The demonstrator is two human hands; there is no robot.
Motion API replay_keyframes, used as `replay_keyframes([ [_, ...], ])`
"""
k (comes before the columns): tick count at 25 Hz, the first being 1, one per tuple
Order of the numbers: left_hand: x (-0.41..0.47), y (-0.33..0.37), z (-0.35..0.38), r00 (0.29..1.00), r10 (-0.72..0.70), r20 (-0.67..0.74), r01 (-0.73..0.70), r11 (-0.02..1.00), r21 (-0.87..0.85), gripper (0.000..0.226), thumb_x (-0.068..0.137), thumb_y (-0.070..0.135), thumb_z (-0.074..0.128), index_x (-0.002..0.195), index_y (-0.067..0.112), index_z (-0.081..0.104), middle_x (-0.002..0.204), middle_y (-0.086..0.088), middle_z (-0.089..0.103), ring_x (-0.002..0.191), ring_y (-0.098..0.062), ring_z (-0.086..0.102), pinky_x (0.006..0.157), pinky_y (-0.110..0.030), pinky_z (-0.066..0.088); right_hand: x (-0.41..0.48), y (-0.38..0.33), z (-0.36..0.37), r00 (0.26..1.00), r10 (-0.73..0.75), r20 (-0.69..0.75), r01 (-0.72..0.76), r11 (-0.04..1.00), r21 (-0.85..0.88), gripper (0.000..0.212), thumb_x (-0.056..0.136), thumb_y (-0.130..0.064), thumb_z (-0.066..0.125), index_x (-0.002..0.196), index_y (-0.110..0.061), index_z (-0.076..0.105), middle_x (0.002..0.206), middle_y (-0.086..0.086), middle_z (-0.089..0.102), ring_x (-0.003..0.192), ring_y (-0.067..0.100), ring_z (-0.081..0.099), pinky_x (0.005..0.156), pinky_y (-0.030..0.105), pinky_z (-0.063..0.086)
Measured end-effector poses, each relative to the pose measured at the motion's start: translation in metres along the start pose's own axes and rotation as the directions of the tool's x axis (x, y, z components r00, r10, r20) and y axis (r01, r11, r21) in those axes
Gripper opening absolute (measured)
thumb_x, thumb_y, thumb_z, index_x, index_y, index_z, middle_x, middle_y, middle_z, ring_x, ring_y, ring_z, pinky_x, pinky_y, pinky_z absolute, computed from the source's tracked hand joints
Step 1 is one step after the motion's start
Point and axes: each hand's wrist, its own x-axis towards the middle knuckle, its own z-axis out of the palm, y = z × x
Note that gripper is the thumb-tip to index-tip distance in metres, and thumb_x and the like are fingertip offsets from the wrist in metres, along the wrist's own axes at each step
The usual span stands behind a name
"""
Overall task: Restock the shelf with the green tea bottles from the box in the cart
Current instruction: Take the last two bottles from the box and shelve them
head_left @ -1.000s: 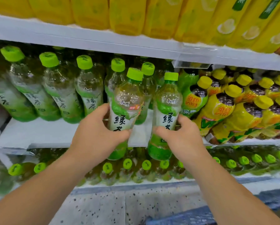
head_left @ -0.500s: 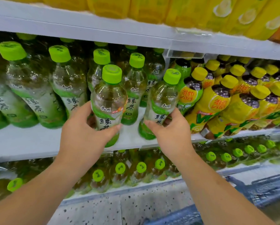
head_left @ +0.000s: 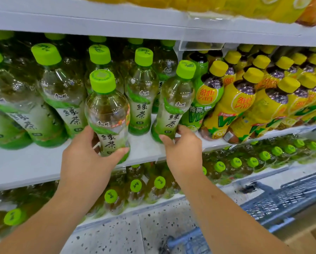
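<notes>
Blue wire mesh of the cart [head_left: 274,204] is edging into the lower right of the frame above speckled terrazzo flooring [head_left: 117,233]. The box it carries is lying out of view, so the number of bottles waiting cannot be told. Two bare forearms are reaching up from the bottom corners. The left hand [head_left: 85,158] is wrapping fingers and thumb around the lower label of a green tea bottle [head_left: 107,114] at centre frame. Its base is hanging at the front lip of the smooth white shelf [head_left: 34,162], and whether it is touching the board cannot be told. The right hand [head_left: 183,149] is pinching the foot of a second bottle [head_left: 173,107], which is leaning slightly right of centre and seemingly sitting on the board. Both are showing clear ribbed plastic, pale amber-green liquid, glossy sleeve labels and ridged lime caps. Behind them, stocked rows [head_left: 142,99] of the same drink are filling the left and middle, just beside yellow-capped lemon tea bottles [head_left: 234,107] on the right. Restocking is looking well advanced, with these two going in and bare board waiting at the lower left. Yellow packs [head_left: 281,8] are crowding the top edge.
</notes>
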Motion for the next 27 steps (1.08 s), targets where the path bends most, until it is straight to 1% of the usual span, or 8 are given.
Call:
replay_keyframes([
  [3,0.0,-0.006,-0.003,1.0,0.013,0.017,-0.014,0.999,0.035,0.041,0.071,0.033,0.088,0.092,0.04,0.053,0.089,0.032,0.052,0.082,0.007,0.054,0.071,-0.013,0.038,0.004,-0.004,0.012,0.999,0.032,-0.041,-0.03,0.999,0.04,0.025,0.09,-0.032,0.072,0.108,-0.017,0.068,0.098,0.001,0.073,0.09,0.019,0.068,0.083,0.038,0.057],
  [7,0.001,-0.008,-0.001,0.999,0.021,0.043,-0.023,0.999,0.042,0.044,0.072,0.03,0.088,0.099,0.037,0.054,0.09,0.034,0.049,0.093,-0.004,0.054,0.082,-0.023,0.041,0.015,-0.009,0.015,0.994,0.088,-0.071,-0.081,0.993,0.088,0.022,0.091,-0.028,0.071,0.108,-0.013,0.069,0.101,0.002,0.073,0.093,0.022,0.068,0.08,0.03,0.053],
  [11,0.002,-0.016,-0.002,0.999,0.034,0.028,-0.037,0.994,0.105,0.044,0.072,0.032,0.088,0.101,0.032,0.056,0.093,0.019,0.056,0.092,-0.008,0.056,0.08,-0.024,0.042,0.022,-0.018,0.022,0.991,0.124,-0.049,-0.125,0.992,-0.02,0.025,0.094,-0.033,0.066,0.11,-0.014,0.065,0.107,0.005,0.069,0.102,0.027,0.063,0.085,0.038,0.054],
  [13,0.003,-0.017,-0.003,0.999,0.036,0.028,-0.039,0.992,0.124,0.043,0.072,0.031,0.088,0.1,0.032,0.055,0.09,0.021,0.053,0.091,-0.009,0.055,0.077,-0.023,0.041,0.023,-0.021,0.024,0.992,0.116,-0.045,-0.119,0.99,-0.074,0.026,0.096,-0.034,0.062,0.112,-0.013,0.063,0.108,0.007,0.068,0.103,0.029,0.061,0.083,0.04,0.054],
  [19,0.003,-0.02,-0.004,0.997,0.049,0.054,-0.057,0.986,0.158,0.041,0.072,0.031,0.088,0.097,0.029,0.056,0.089,0.021,0.054,0.089,-0.01,0.056,0.071,-0.019,0.039,0.027,-0.033,0.013,0.99,0.134,0.037,-0.125,0.974,-0.189,0.031,0.101,-0.033,0.056,0.112,-0.004,0.061,0.102,0.011,0.061,0.085,0.02,0.042,0.071,0.029,0.036],
  [22,0.005,-0.02,-0.006,0.996,0.045,0.071,-0.056,0.986,0.155,0.039,0.073,0.031,0.088,0.097,0.03,0.057,0.088,0.021,0.054,0.084,-0.006,0.055,0.068,-0.01,0.036,0.021,-0.037,0.006,0.988,0.152,0.017,-0.145,0.963,-0.226,0.032,0.1,-0.037,0.058,0.101,-0.005,0.062,0.092,0.011,0.061,0.08,0.025,0.05,0.067,0.03,0.038],
  [25,0.005,-0.015,-0.006,0.994,0.019,0.105,-0.028,0.996,0.086,0.039,0.074,0.027,0.088,0.1,0.033,0.059,0.092,0.025,0.06,0.083,0.011,0.055,0.065,-0.004,0.038,-0.003,-0.035,-0.004,0.996,0.091,-0.026,-0.094,0.984,-0.155,0.024,0.097,-0.025,0.057,0.115,-0.011,0.066,0.095,0.008,0.07,0.082,0.025,0.064,0.065,0.027,0.044],
  [27,0.006,-0.017,-0.009,0.993,0.013,0.118,-0.016,0.999,0.03,0.039,0.072,0.026,0.089,0.101,0.032,0.064,0.096,0.021,0.066,0.09,0.014,0.057,0.066,-0.001,0.042,-0.025,-0.041,-0.007,0.994,0.048,0.102,-0.053,0.998,0.045,0.034,0.095,-0.013,0.056,0.127,-0.02,0.063,0.108,-0.003,0.07,0.089,0.011,0.065,0.069,0.02,0.048],
])
